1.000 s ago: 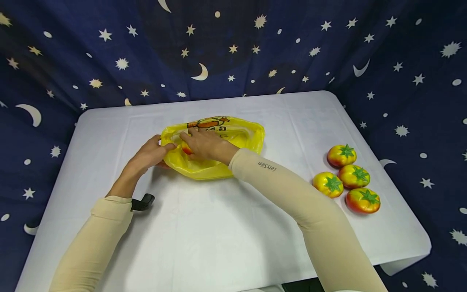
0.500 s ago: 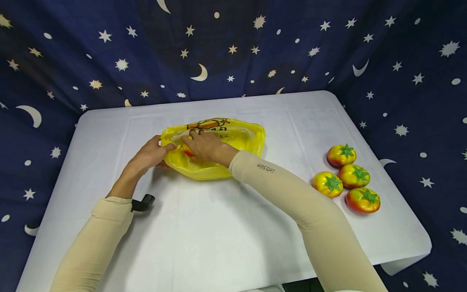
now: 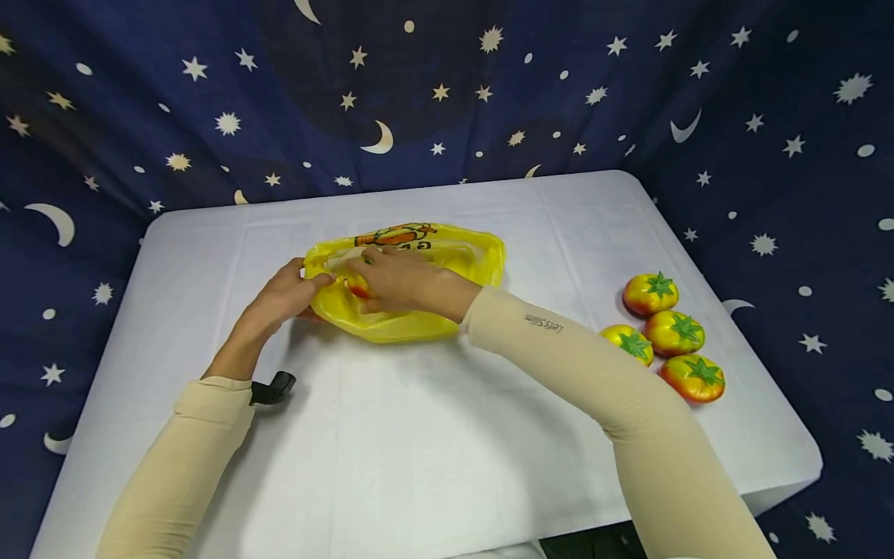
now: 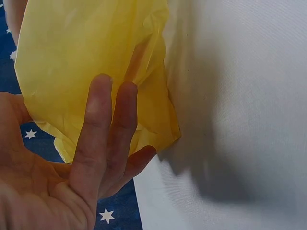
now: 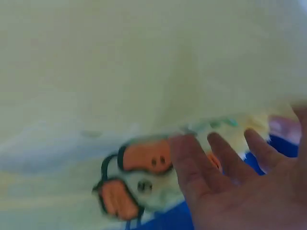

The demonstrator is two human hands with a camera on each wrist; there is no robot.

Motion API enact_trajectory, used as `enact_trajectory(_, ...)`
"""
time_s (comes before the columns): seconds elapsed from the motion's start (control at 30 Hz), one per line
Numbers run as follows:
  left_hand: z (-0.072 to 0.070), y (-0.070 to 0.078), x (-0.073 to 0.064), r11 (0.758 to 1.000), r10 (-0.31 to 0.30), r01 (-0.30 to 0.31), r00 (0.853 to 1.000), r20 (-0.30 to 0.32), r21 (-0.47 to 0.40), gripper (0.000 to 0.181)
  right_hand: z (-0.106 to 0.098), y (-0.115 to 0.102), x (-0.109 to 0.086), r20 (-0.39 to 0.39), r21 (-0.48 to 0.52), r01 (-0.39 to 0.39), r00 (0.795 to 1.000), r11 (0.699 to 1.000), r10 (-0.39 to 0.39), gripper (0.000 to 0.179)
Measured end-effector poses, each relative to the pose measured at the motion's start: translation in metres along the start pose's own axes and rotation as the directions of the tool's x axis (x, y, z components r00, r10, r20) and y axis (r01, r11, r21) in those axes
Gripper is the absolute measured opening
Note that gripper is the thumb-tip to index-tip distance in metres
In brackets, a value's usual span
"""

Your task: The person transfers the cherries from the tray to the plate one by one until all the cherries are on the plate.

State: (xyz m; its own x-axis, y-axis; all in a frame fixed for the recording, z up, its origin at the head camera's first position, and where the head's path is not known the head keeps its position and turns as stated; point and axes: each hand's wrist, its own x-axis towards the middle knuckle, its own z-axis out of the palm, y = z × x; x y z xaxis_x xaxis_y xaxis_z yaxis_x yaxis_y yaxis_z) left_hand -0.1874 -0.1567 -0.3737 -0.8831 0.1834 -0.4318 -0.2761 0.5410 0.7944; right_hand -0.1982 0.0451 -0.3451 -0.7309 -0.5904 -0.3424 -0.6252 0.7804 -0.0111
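Note:
A yellow plastic bag (image 3: 391, 330) with a printed drawing lies on its side, its mouth spread. My left hand (image 3: 285, 295) holds the bag's left rim, thumb at the edge; in the left wrist view its fingers lie along the outside of the yellow plastic (image 4: 62, 57). Inside the bag's left part sits a red-and-yellow toy tomato (image 3: 358, 287). My right hand (image 3: 401, 279) reaches into the bag mouth beside that tomato. Its fingers look spread and fairly straight in the right wrist view (image 5: 240, 187), near the printed plastic (image 5: 148, 155). Part of the tomato is hidden by this hand.
Several red-and-yellow toy tomatoes with green leaf tops, one of them a toy tomato (image 3: 673, 334), sit grouped at the table's right. A white cloth covers the table (image 3: 391, 450). Behind hangs a dark blue curtain (image 3: 447, 62) with stars and moons.
My right hand and forearm have shifted slightly to the right, the elbow swinging outward. The left hand keeps its hold on the bag, and the tomato stays inside at the left.

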Motion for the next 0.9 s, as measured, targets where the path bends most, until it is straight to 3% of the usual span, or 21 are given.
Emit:
enact_trajectory(0.2, 0.002, 0.000, 0.001, 1.000, -0.018, 0.018, 1.000, -0.004, 0.000, 0.071, -0.011, 0.032, -0.063, -0.140, 0.056, 0.015, 0.990, 0.998, -0.007, 0.076)
enact_trajectory(0.37, 0.001, -0.001, 0.001, 1.000, -0.023, 0.023, 1.000, 0.000, 0.012, 0.072, -0.014, 0.087, -0.116, -0.219, 0.151, -0.096, 0.967, 0.984, 0.128, 0.075)
enact_trajectory(0.47, 0.001, -0.002, 0.002, 1.000, -0.019, 0.019, 1.000, 0.001, 0.017, 0.072, -0.008, 0.126, -0.144, -0.174, 0.208, -0.222, 0.950, 0.953, 0.259, 0.079)
enact_trajectory(0.63, 0.000, -0.003, 0.002, 1.000, -0.008, 0.008, 1.000, 0.003, 0.028, 0.074, 0.013, 0.184, -0.181, -0.056, 0.272, -0.400, 0.901, 0.875, 0.429, 0.091)
enact_trajectory(0.9, 0.000, -0.006, 0.003, 0.998, -0.008, 0.008, 1.000, -0.001, 0.061, 0.077, 0.052, 0.240, -0.217, 0.076, 0.311, -0.530, 0.841, 0.789, 0.535, 0.099)
